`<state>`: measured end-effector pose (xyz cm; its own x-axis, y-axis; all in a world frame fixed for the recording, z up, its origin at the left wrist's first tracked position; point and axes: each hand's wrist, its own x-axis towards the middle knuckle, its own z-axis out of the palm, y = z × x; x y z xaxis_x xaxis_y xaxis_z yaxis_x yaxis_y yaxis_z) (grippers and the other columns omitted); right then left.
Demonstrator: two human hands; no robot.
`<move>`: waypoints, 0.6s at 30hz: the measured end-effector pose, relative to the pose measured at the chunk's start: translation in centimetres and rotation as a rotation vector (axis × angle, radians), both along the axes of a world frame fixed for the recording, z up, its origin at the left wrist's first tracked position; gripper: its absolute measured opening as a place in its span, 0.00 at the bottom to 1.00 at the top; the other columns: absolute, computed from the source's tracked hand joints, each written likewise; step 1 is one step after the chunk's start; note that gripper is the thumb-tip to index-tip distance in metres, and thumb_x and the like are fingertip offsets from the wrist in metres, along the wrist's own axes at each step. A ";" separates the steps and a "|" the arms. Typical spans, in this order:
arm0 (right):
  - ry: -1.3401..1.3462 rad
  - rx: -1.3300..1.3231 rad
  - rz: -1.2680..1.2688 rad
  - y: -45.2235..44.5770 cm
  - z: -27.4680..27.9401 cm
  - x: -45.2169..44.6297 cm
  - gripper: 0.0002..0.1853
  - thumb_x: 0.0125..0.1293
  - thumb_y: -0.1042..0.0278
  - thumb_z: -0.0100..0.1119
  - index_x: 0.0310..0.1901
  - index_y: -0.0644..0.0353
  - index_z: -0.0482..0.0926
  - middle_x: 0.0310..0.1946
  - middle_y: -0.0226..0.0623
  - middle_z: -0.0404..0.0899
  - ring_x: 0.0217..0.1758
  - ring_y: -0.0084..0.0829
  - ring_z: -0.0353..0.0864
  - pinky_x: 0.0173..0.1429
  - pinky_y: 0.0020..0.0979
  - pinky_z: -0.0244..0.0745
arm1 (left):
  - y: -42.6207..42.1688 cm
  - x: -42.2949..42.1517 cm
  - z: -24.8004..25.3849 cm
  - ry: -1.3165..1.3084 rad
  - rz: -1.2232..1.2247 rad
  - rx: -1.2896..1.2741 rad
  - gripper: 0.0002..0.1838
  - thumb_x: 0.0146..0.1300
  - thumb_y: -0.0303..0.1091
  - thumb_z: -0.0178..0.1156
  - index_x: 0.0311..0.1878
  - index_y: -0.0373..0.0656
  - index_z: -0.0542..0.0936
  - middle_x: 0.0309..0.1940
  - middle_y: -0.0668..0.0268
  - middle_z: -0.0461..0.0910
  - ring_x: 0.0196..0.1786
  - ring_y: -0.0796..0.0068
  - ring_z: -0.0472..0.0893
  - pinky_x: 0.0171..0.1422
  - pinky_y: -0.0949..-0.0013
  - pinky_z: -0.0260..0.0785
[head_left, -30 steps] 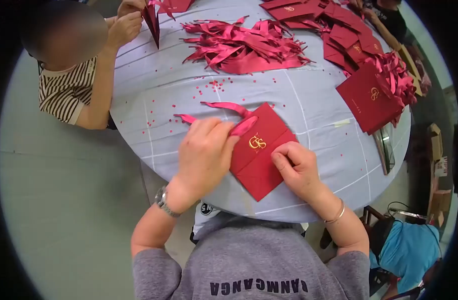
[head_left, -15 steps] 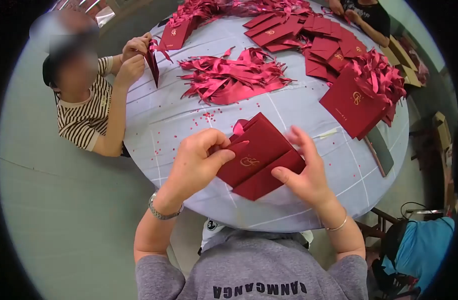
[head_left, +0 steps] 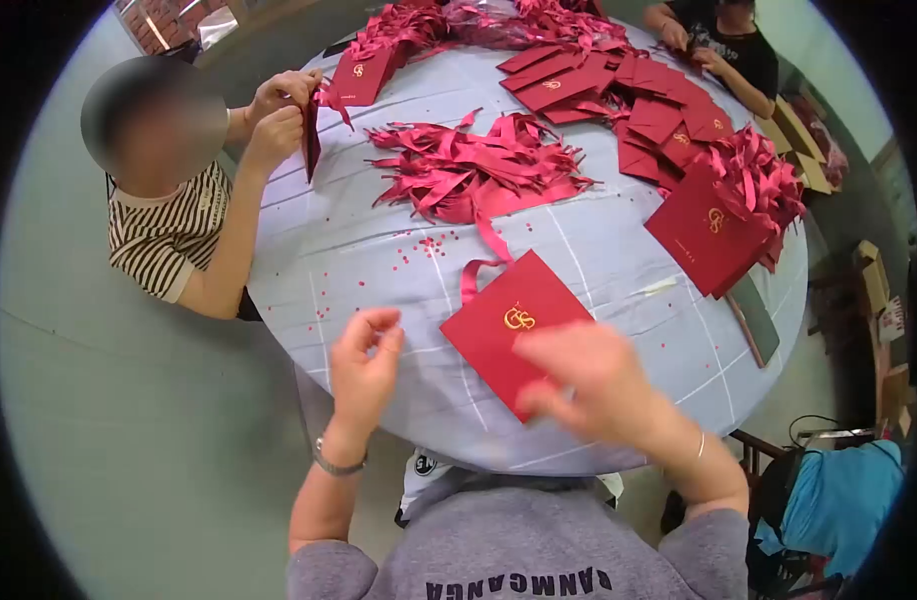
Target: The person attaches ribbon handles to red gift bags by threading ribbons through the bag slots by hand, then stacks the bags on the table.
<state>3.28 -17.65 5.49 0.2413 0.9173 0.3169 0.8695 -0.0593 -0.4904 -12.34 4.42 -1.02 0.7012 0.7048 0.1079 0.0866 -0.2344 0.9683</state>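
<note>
A flat red gift bag [head_left: 499, 345] with a gold emblem lies on the table in front of me, its pink ribbon handle [head_left: 471, 278] trailing from the upper left side toward the ribbon pile. My left hand [head_left: 364, 375] is raised left of the bag, apart from it, fingers curved and holding nothing. Blurred by motion, my right hand [head_left: 604, 385] is over the bag's lower right part, thumb and fingers apart. It covers that corner, and I cannot tell whether it touches the paper.
A heap of cut ribbons [head_left: 479, 165] lies mid-table, with red confetti dots [head_left: 429, 245] nearby. Stacked red bags [head_left: 714, 225] and a phone [head_left: 752, 318] are at right. More bags [head_left: 559, 82] lie behind. A person in stripes [head_left: 174, 230] handles a bag [head_left: 312, 140]; another person [head_left: 724, 50] sits far right.
The bag, earlier partly folded between both hands, now lies flat with its emblem side up. My left hand has let go and moved left; my right hand has swept over the bag.
</note>
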 end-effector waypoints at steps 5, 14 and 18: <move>-0.056 0.154 -0.269 7.4 -4.8 11.3 0.14 0.61 0.74 0.58 0.48 0.65 0.78 0.43 0.51 0.81 0.48 0.51 0.79 0.52 0.43 0.74 | -2.9 0.1 -0.7 0.051 -0.048 0.111 0.07 0.61 0.24 0.61 0.42 0.37 0.80 0.37 0.66 0.79 0.38 0.77 0.77 0.43 0.74 0.70; -0.249 -0.046 -0.441 13.0 -7.5 18.8 0.09 0.62 0.67 0.57 0.41 0.60 0.81 0.41 0.47 0.80 0.46 0.49 0.79 0.49 0.45 0.74 | -3.9 0.7 -0.8 0.038 -0.090 0.615 0.08 0.51 0.23 0.64 0.37 0.39 0.80 0.37 0.59 0.80 0.42 0.58 0.77 0.48 0.60 0.68; -0.251 0.184 -0.536 8.8 -5.6 17.3 0.07 0.63 0.66 0.59 0.39 0.59 0.81 0.37 0.43 0.82 0.41 0.48 0.80 0.42 0.42 0.76 | -3.9 0.9 -0.6 0.058 -0.098 0.576 0.08 0.50 0.23 0.64 0.35 0.39 0.81 0.36 0.60 0.80 0.42 0.59 0.77 0.47 0.60 0.68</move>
